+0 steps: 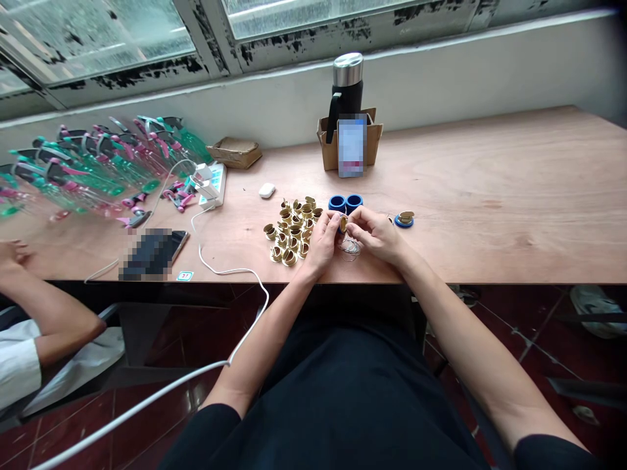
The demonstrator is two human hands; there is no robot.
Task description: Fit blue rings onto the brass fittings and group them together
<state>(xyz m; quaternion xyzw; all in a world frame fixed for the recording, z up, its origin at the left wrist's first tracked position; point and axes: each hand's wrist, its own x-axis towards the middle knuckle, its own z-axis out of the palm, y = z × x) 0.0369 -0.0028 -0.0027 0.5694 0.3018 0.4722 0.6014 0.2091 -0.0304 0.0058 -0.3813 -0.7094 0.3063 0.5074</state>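
Note:
My left hand [324, 240] and my right hand [376, 234] meet over the wooden table [490, 196] and pinch one small brass piece [343, 223] between their fingertips. Thin wire rings [350, 249] lie under the hands. A heap of several brass pieces [291, 230] sits just left of my left hand. Two blue rings [345, 202] stand behind the hands. A blue disc with a brass piece on it [404, 219] rests to the right of my right hand.
A phone [351, 146] leans on a cardboard box [373, 138] with a black flask [345, 85] behind. White earbud case [266, 190], power strip [211, 184] with white cable, another phone [154, 253], rows of green-pink tools [98, 163]. Another person's arm [44, 307] is at left.

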